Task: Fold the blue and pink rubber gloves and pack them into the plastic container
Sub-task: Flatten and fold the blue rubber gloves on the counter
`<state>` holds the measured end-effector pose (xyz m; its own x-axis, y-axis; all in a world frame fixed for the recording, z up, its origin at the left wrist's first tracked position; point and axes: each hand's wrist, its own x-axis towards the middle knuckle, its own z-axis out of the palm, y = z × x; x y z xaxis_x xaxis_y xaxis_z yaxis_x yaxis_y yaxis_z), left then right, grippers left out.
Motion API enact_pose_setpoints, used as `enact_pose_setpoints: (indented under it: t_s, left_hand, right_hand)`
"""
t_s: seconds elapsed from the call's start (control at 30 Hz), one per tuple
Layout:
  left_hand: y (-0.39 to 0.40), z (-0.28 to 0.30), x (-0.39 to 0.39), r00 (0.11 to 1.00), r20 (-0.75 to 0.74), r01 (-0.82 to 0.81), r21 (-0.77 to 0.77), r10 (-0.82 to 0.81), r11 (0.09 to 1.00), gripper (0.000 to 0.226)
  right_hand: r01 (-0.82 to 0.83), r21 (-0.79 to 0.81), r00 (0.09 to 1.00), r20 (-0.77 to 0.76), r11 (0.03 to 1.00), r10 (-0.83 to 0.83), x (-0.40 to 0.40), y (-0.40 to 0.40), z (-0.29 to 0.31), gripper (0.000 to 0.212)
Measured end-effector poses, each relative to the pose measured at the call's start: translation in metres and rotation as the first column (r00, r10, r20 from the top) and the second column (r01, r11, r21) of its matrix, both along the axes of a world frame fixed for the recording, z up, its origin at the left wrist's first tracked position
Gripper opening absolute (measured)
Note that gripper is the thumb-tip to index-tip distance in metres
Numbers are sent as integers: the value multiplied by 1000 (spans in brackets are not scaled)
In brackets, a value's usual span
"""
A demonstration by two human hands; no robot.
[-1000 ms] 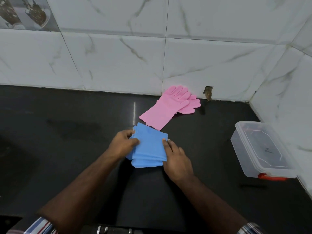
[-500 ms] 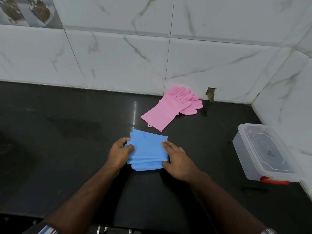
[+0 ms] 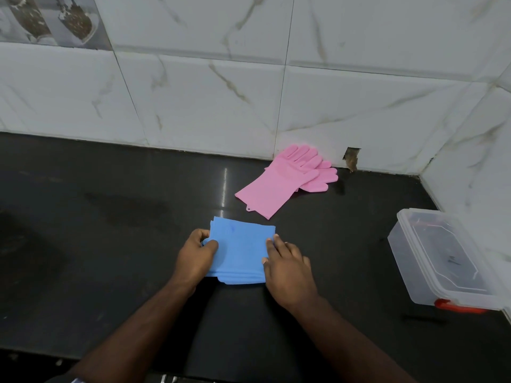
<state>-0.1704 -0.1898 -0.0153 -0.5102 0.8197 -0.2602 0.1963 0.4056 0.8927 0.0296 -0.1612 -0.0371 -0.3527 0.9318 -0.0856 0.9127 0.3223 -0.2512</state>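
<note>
White marble-veined wall tiles [image 3: 210,87] across the whole top half. Black countertop [image 3: 96,222] filling the lower half. Clear plastic container [image 3: 442,261] at right edge, lid on, red latch [image 3: 459,306] at its near end, close to the side wall. Pink gloves [image 3: 287,179] upper right of centre, stacked flat, fingertips toward the wall, well apart from the container. Blue gloves [image 3: 240,252] at centre, folded into a layered square on the counter. Right hand [image 3: 287,272] on the fold's right edge, fingers bent over it, apparently gripping though the underside stays hidden. Left hand [image 3: 195,257] at the left edge, thumb on top, fingers curled round the layers, pinching them.
</note>
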Motion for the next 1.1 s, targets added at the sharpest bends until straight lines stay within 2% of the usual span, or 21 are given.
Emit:
enact_pose_setpoints:
  t_s: [0.07, 0.17, 0.2, 0.27, 0.33, 0.4, 0.47, 0.6, 0.7, 0.8, 0.93, 1.03, 1.1]
  left_hand:
    - [1, 0, 0, 996, -86, 13, 38, -10, 999, 22]
    - [-4, -2, 3, 933, -354, 66, 1, -61, 998, 47]
    - [-6, -3, 4, 867, -491, 82, -26, -84, 996, 51]
    - [-10, -2, 12, 677, -724, 169, -15, -128, 985, 51]
    - [-7, -4, 22, 552, -817, 325, 26, -167, 945, 45]
    - [4, -5, 30, 479, -851, 429, 15, -214, 903, 43]
    - [17, -5, 34, 438, -862, 477, -20, -257, 879, 43]
    - [36, -6, 35, 371, -855, 522, -130, -362, 843, 45]
    - [38, -12, 28, 339, -817, 513, -255, -467, 820, 63]
    - [28, -24, 20, 352, -784, 496, -308, -512, 812, 75]
    - [20, -37, 16, 401, -759, 472, -309, -513, 826, 65]
    - [20, -42, 15, 411, -767, 450, -299, -492, 841, 67]
    - [19, -47, 15, 411, -776, 440, -290, -478, 850, 68]
  right_hand:
    - [1, 12, 1000, 10, 1000, -1, 0, 0, -1, 53]
    - [-1, -2, 1000, 7, 1000, 1, 1, 0, 0, 53]
    - [0, -11, 1000, -2, 1000, 0, 2, 1, 1, 52]
    - [6, -54, 999, -43, 999, -8, 5, 4, 6, 51]
    - [18, -84, 991, -132, 996, -29, 8, 9, 10, 48]
    - [43, -59, 973, -224, 997, -55, 12, 16, 12, 43]
    - [55, -25, 966, -252, 998, -59, 11, 26, 13, 41]
    - [-20, 37, 988, -155, 999, 25, -4, 40, 12, 46]
    - [-71, 67, 993, -94, 995, 77, -17, 42, 5, 49]
    - [-114, 53, 989, -88, 992, 118, -25, 36, -5, 53]
    - [-122, 72, 990, -57, 990, 126, -28, 31, -16, 59]
    - [-126, 97, 991, -29, 987, 130, -28, 30, -22, 74]
    - [-130, 110, 991, -10, 985, 132, -27, 30, -24, 73]
